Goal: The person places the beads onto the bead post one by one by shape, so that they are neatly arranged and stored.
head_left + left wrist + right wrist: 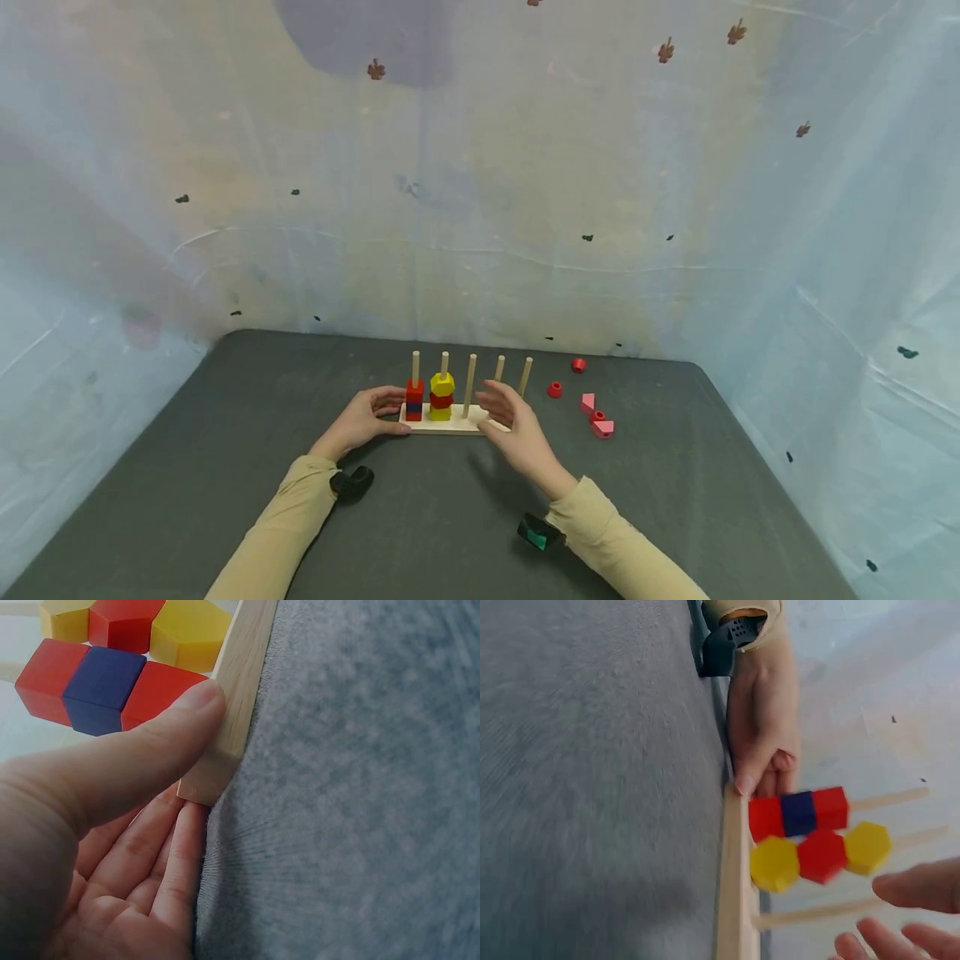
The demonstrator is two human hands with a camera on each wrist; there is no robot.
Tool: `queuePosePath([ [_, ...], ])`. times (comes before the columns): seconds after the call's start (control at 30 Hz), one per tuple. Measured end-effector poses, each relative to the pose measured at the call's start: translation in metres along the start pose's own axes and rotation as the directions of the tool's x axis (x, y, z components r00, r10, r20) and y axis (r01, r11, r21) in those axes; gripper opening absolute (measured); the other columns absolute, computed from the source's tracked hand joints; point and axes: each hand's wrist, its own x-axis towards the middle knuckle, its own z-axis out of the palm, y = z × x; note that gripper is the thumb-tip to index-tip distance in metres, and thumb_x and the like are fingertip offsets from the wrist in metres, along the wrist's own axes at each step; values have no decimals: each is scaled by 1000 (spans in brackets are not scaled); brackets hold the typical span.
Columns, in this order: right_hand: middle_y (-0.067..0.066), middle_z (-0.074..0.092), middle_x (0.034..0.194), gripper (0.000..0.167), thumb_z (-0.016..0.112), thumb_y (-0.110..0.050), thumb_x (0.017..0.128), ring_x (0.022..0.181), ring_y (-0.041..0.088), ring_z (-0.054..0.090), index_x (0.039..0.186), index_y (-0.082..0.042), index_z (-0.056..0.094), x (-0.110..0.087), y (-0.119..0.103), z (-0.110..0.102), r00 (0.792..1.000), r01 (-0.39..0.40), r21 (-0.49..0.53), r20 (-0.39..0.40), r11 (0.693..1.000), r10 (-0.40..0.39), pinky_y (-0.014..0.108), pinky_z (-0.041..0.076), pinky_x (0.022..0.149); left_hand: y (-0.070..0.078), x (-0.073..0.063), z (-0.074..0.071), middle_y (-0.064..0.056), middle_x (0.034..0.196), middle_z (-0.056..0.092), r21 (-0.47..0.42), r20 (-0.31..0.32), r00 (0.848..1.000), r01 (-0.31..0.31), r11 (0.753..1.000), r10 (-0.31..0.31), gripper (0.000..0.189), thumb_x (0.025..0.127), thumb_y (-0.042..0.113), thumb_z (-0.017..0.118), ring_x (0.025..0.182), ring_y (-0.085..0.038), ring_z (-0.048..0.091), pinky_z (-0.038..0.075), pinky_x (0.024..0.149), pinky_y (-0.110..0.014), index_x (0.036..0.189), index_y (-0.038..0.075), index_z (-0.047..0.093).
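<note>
A wooden peg board with several upright pegs stands on the dark table. Its leftmost peg carries a stack of red, blue and red square blocks. Hexagonal blocks, yellow, red and yellow, are stacked on the peg beside it. My left hand grips the board's left end, thumb on the edge near the blocks and the other fingers at the end. Over the right part of the board hovers my right hand, holding nothing, its fingers parted from the thumb. It partly hides the pegs and base there.
Loose red pieces and pink pieces lie on the table to the right of the board. A pale, patterned sheet hangs behind the table and along its sides.
</note>
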Motion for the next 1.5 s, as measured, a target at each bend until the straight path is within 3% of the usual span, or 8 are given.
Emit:
queuePosePath([
  [0.23, 24, 62, 111, 43, 62, 9, 89, 100, 39, 60, 130, 2, 51, -15, 5, -35, 1000, 17, -62, -8, 998, -18, 47, 53, 83, -1, 0, 0, -15, 132, 54, -1, -11, 1000, 26, 1000, -26, 70, 69, 16, 86, 118, -31, 53, 44, 101, -45, 131, 4, 55],
  [0.53, 15, 64, 110, 40, 67, 1, 88, 100, 30, 61, 126, -7, 57, -31, 38, -94, 990, 69, -155, -110, 986, -86, 32, 55, 79, 1, 0, 1, -16, 133, 54, 25, -3, 1000, 30, 999, -30, 69, 72, 18, 85, 118, -33, 53, 44, 101, -46, 132, 4, 54],
  [0.67, 15, 64, 108, 36, 67, -2, 89, 97, 28, 62, 123, -8, 59, -35, 44, -116, 981, 41, -191, -177, 981, -76, 28, 55, 74, 3, 1, 2, -18, 132, 53, 16, -5, 1000, 12, 1000, -12, 69, 72, 18, 85, 118, -34, 52, 43, 101, -47, 132, 1, 54],
  [0.93, 23, 62, 111, 29, 65, -3, 91, 99, 30, 61, 120, -1, 59, -39, 68, -154, 969, -23, -248, -244, 968, -39, 19, 52, 78, 3, 0, 0, -17, 133, 53, 15, -7, 1000, 26, 1000, -26, 69, 72, 18, 85, 118, -33, 52, 43, 102, -46, 132, 2, 54],
  [1.1, 19, 64, 107, 28, 68, 1, 88, 98, 33, 62, 114, 2, 60, -41, 92, -167, 980, -42, -287, -200, 957, -17, 25, 54, 78, 0, -2, -1, -16, 133, 53, 17, -7, 999, 34, 999, -34, 69, 72, 18, 85, 118, -33, 53, 43, 102, -47, 132, 3, 54],
  [1.37, 16, 64, 111, 33, 71, 4, 84, 104, 33, 62, 115, 2, 61, -43, 118, -178, 992, -96, -355, -105, 930, 63, 46, 53, 85, 3, -5, 0, -16, 132, 54, 14, -1, 1000, 17, 1000, -17, 67, 72, 16, 85, 117, -32, 53, 44, 101, -46, 131, 3, 55],
  [1.5, 17, 63, 110, 32, 72, 2, 83, 102, 34, 62, 114, 1, 62, -42, 122, -180, 994, -100, -366, -79, 925, 76, 42, 55, 81, 4, -3, 0, -16, 131, 54, 21, -7, 1000, 23, 999, -23, 68, 72, 17, 85, 117, -32, 54, 44, 101, -46, 131, 3, 55],
])
